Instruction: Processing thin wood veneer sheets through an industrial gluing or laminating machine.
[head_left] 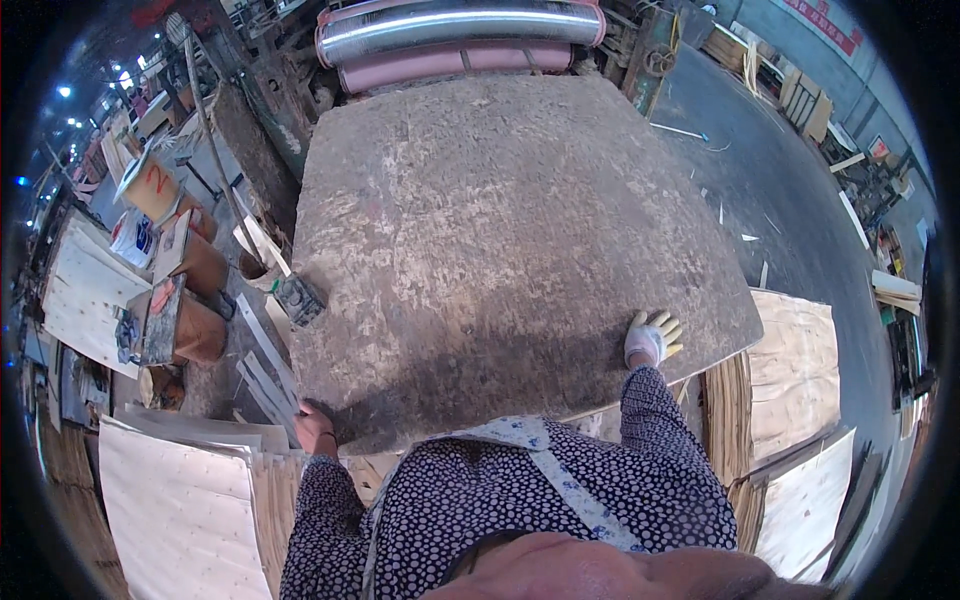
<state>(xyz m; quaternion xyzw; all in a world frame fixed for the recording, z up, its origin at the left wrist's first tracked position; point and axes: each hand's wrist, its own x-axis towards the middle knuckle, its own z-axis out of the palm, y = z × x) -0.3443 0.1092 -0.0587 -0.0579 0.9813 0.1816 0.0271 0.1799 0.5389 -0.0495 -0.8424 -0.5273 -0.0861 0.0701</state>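
Observation:
A large worn, mottled wooden board (500, 230) fills the middle of the head view, stretching toward pink and metal rollers at the back. My bare left hand (313, 425) is at the board's near left corner, fingers curled on its edge. My right hand (652, 338), in a pale glove with yellowish fingers, rests on the board near its right edge, fingers spread. Stacked pale veneer sheets lie below the board on the left (175, 490) and at the right (790, 370).
The rollers (460, 32) span the far end. Drums (195, 330) with objects on them, narrow offcut strips (262, 335) and a small dark device (300, 300) are at the left. A grey floor (820, 240) with scraps runs along the right, with leaning boards (800, 110) beyond.

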